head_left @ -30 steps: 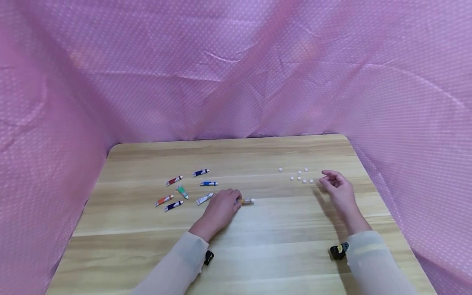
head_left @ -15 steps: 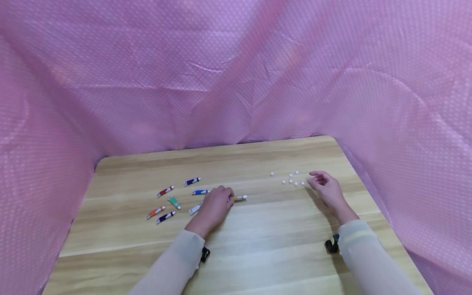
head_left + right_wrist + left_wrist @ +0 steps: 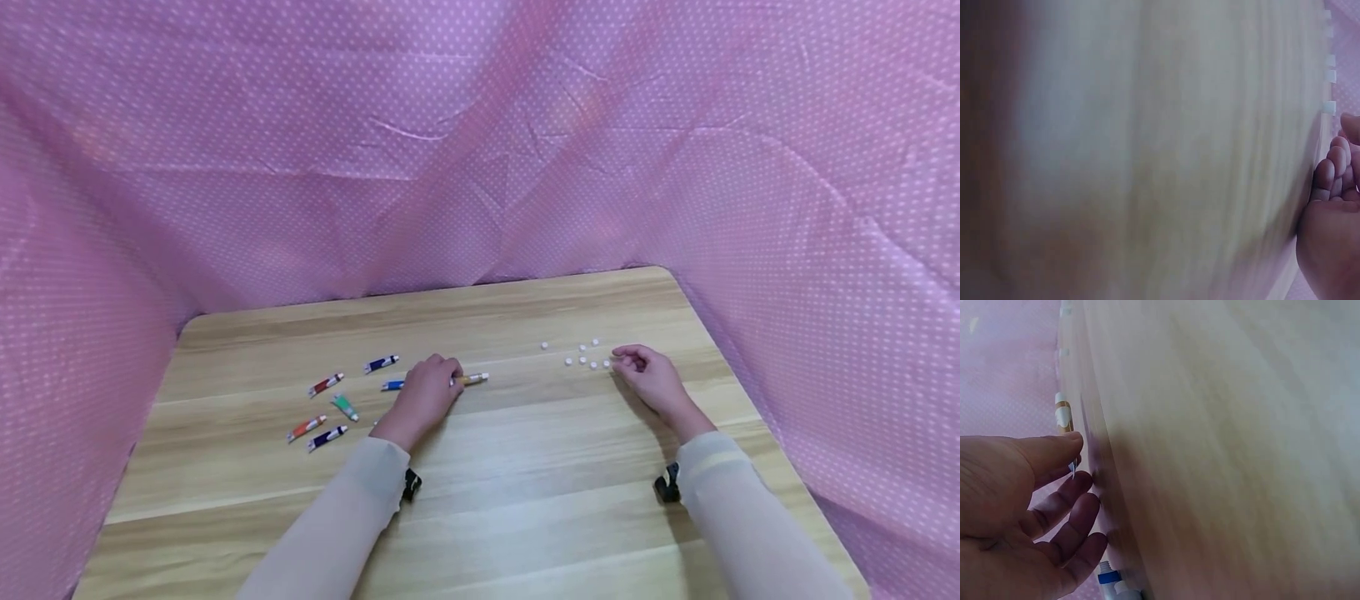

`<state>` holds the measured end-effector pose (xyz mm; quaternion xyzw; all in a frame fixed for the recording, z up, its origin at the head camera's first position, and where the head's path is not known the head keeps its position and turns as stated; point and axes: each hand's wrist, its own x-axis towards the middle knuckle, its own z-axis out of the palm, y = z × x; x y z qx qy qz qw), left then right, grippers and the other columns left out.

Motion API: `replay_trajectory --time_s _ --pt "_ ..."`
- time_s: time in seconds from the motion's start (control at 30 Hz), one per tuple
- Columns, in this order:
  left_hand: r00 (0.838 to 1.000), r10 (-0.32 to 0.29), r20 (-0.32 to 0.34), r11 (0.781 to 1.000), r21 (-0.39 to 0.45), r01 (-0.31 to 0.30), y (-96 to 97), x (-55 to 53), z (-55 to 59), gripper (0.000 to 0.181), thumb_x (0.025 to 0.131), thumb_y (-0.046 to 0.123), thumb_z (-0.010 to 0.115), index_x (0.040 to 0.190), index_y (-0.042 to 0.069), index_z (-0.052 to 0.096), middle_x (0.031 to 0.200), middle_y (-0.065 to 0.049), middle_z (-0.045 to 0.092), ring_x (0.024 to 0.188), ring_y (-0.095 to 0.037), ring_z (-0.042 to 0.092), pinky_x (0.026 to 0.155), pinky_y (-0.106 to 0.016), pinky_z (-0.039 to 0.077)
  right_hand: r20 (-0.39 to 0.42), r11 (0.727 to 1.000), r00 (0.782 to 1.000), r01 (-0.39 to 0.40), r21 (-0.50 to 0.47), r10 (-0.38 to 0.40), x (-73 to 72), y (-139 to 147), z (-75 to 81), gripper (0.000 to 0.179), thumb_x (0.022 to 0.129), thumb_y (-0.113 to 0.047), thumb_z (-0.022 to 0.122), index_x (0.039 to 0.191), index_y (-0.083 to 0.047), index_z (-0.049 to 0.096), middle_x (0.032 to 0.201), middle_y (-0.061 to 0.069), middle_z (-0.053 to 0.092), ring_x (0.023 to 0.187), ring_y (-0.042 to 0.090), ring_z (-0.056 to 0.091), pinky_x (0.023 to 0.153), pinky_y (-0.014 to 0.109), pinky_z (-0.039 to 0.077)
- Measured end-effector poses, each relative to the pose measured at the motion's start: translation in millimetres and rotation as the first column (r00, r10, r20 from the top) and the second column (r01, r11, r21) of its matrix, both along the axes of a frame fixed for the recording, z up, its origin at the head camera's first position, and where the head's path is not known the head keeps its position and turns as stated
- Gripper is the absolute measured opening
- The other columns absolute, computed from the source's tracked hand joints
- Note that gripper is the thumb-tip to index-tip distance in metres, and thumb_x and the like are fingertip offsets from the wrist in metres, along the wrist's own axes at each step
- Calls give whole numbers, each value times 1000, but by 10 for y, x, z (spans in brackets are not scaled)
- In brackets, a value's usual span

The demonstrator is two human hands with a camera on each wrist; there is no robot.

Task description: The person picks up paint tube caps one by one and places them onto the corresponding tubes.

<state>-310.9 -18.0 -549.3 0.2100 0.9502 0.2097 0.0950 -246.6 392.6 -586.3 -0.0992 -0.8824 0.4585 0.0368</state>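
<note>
In the head view my left hand reaches over the left-centre of the table and pinches a yellow paint tube near its tail. The tube's white-capped end points right. In the left wrist view the thumb and index finger meet at this tube; the other fingers are bent. Beneath them shows a paint tube with a bare threaded neck. A blue paint tube is partly hidden by the left hand. My right hand rests on the table with loosely curled fingers, beside several small white caps, seemingly holding nothing.
Several paint tubes lie scattered on the left: red, dark blue, green, orange and dark purple. Pink dotted cloth surrounds the wooden table behind and at both sides.
The left hand has carried the yellow tube slightly toward the far edge and now covers most of the white tube. The right hand stays beside the caps. The head view has shifted slightly.
</note>
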Motion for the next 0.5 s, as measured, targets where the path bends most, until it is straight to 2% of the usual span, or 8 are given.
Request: replay_trajectory --time_s 0.27,0.5 --pt "999 35 6 998 42 -36 -12 -45 -3 21 103 25 76 121 13 74 115 -7 65 103 -26 63 100 -46 55 -9 991 1000 -21 129 23 -60 -7 -16 28 102 -11 72 129 -2 74 105 9 70 88 6 59 77 14 49" --pt "999 46 20 999 29 -46 -1 -95 -35 23 103 25 76 122 13 73 112 -7 65 99 -24 62 99 -46 54 -31 980 999 -36 197 43 -69 -73 3 24 100 -7 74 123 -2 77 94 8 65 81 10 55 72 20 46"
